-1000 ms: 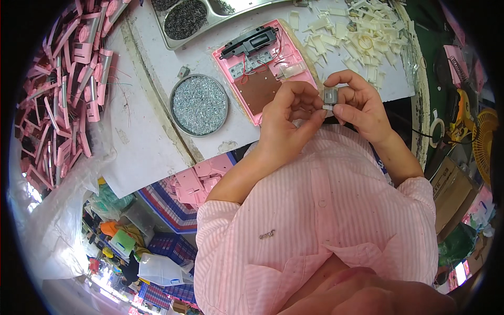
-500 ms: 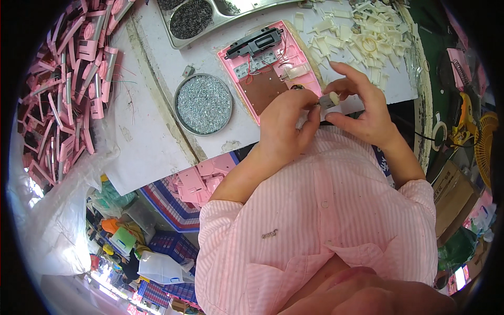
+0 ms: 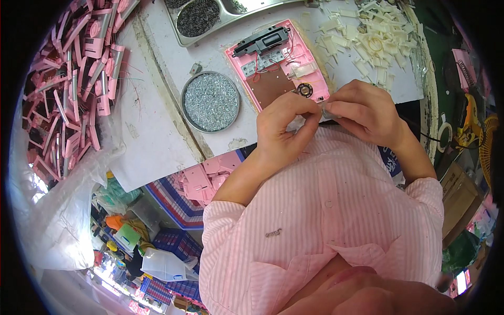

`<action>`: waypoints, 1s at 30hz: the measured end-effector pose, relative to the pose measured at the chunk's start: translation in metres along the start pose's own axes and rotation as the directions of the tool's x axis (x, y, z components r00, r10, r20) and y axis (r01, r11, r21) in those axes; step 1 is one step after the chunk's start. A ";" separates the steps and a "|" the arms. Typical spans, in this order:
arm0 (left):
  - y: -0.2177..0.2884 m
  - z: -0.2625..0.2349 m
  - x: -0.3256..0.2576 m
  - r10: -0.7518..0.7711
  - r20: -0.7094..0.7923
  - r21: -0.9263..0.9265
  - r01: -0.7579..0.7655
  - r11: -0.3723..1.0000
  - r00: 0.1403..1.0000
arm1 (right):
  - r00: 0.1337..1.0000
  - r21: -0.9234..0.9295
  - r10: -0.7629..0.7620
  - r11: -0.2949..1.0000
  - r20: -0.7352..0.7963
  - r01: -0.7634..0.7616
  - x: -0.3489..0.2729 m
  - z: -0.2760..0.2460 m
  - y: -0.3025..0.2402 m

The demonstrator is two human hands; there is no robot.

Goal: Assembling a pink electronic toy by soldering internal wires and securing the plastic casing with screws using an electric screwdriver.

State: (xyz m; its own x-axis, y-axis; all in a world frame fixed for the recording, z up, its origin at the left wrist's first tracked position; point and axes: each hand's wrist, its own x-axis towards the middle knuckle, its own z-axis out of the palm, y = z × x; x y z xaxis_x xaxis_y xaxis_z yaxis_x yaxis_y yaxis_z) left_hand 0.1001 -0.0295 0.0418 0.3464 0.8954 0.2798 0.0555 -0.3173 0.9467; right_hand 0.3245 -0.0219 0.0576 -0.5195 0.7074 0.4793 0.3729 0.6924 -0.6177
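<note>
My left hand (image 3: 286,123) and my right hand (image 3: 365,113) meet at the near right corner of an open pink plastic housing (image 3: 296,52). Thumb and fingers of the right hand are closed around a small silvery motor (image 3: 326,112), which they mostly hide. The left thumb and forefinger are pinched against its near side; what they grip is covered. Inside the housing lie a black mechanism (image 3: 261,42), a brown board (image 3: 270,86), a round speaker (image 3: 304,90) and thin wires.
Left of the housing stands a round dish (image 3: 185,113) full of small screws. Beyond are a metal tray (image 3: 226,27) of dark small parts and a heap of white plastic pieces (image 3: 375,44). Pink parts (image 3: 73,89) pile up at far left; more pink pieces (image 3: 202,181) fill a crate below the table edge.
My right fingers have closed from a spread hold around the motor, now mostly covering it. The right hand has turned inward against the left. The speaker shows more fully.
</note>
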 end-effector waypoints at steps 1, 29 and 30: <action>0.000 0.000 0.000 -0.017 -0.008 -0.009 0.017 1.000 1.000 | 0.996 0.046 0.088 0.995 0.030 -0.089 0.001 -0.003 -0.003; -0.011 0.001 -0.011 -0.322 -0.003 -0.159 0.318 0.935 0.947 | 0.983 0.025 0.186 0.982 0.006 -0.186 0.006 0.016 -0.012; -0.012 0.002 -0.011 -0.352 -0.010 -0.197 0.343 0.918 0.936 | 0.986 -0.008 0.165 0.986 0.009 -0.165 0.007 0.017 -0.013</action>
State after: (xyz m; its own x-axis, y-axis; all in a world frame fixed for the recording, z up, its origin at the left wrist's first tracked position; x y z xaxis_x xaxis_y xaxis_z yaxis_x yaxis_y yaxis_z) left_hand 0.0976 -0.0364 0.0274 0.2952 0.9529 -0.0698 -0.0147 0.0775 0.9969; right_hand 0.3032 -0.0284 0.0582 -0.4574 0.8109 0.3652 0.4594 0.5670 -0.6837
